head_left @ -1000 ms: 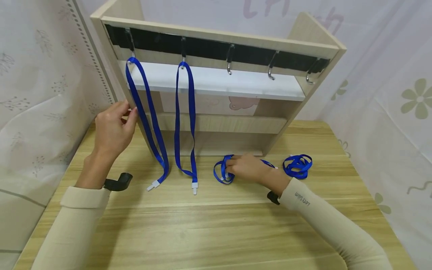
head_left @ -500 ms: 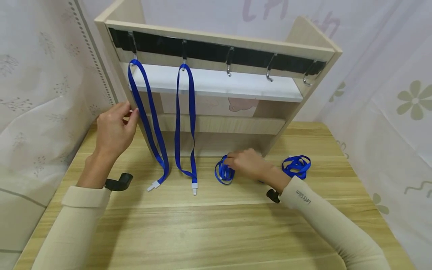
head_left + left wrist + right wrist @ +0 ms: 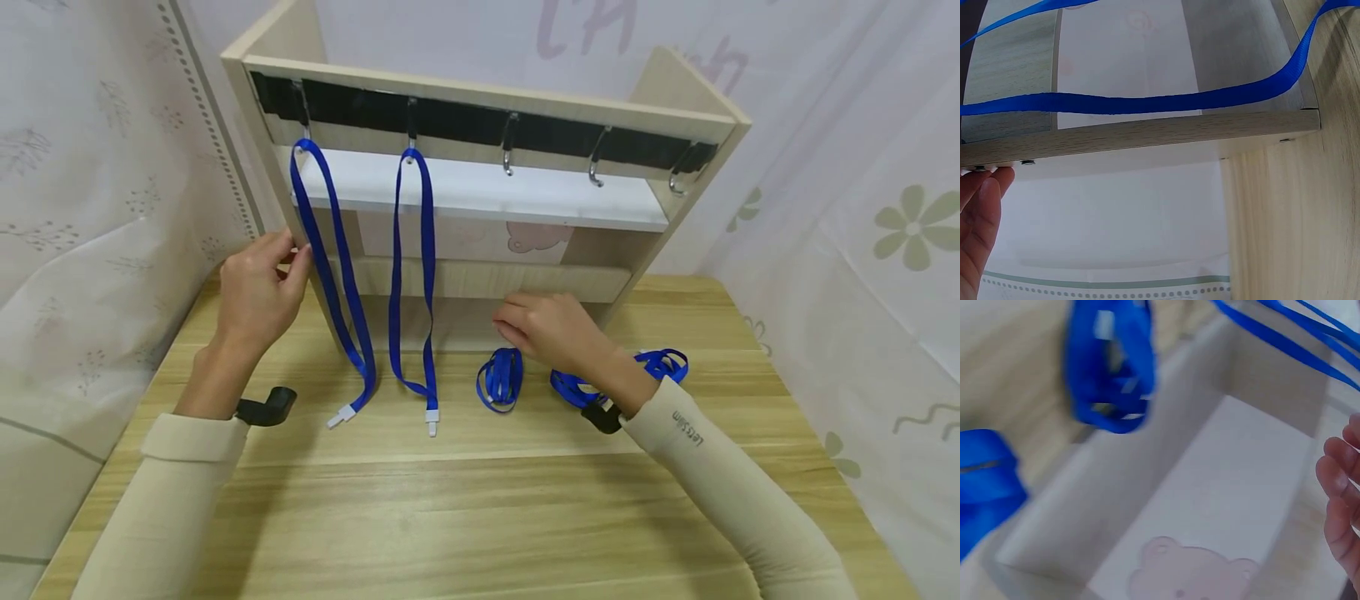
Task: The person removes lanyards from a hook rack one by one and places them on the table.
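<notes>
My left hand (image 3: 260,292) touches the left side panel of a pale wooden shelf unit (image 3: 491,279). In the left wrist view, its thumb and fingertips (image 3: 988,194) rest against the panel's outer face. My right hand (image 3: 558,332) is raised before the shelf's lower part, fingers loosely bent, holding nothing. Below it on the table lies a coiled blue lanyard (image 3: 501,379); another coil (image 3: 570,389) is partly hidden under the right wrist, and a third (image 3: 667,363) lies farther right. Two blue lanyards, one at left (image 3: 352,308) and one beside it (image 3: 428,250), hang from hooks, their white clips downward.
A black strip (image 3: 457,121) along the shelf's top carries several metal hooks; the middle hook (image 3: 507,158) and those to its right bear nothing. The unit stands on a wooden table (image 3: 420,517), with patterned white cloth (image 3: 82,250) around it.
My right hand has let go of the coiled lanyard and lifted away from it toward the shelf. The coil stays on the table. My left hand stays at the side panel.
</notes>
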A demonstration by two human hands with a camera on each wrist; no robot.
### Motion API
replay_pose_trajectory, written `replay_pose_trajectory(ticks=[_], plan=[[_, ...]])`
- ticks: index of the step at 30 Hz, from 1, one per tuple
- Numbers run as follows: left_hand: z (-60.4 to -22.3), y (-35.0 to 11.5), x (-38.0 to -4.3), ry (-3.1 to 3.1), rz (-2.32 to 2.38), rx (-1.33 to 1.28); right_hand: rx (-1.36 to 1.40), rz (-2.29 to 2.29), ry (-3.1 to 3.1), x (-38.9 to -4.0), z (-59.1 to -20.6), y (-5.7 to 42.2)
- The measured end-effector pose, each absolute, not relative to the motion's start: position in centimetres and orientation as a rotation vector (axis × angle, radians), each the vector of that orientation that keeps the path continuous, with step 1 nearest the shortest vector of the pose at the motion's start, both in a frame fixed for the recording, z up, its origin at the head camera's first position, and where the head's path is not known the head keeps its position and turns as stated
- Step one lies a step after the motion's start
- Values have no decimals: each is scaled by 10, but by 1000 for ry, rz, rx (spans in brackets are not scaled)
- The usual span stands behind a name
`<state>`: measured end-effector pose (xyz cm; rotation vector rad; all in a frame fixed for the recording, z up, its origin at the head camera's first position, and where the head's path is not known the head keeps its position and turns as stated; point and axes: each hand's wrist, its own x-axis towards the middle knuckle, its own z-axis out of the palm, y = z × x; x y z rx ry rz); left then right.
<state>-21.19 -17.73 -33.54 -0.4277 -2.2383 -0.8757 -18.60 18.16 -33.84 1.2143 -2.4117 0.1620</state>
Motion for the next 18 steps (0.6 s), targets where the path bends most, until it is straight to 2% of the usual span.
replay_pose_trajectory(ticks=[9,18], plan=[[-336,-178,-211,-2238,-866,-423,1100,313,-2277,-187,-288,152],[-336,-177,-211,-2252,-864,-415,913,400,-2185,-178,-242,96]])
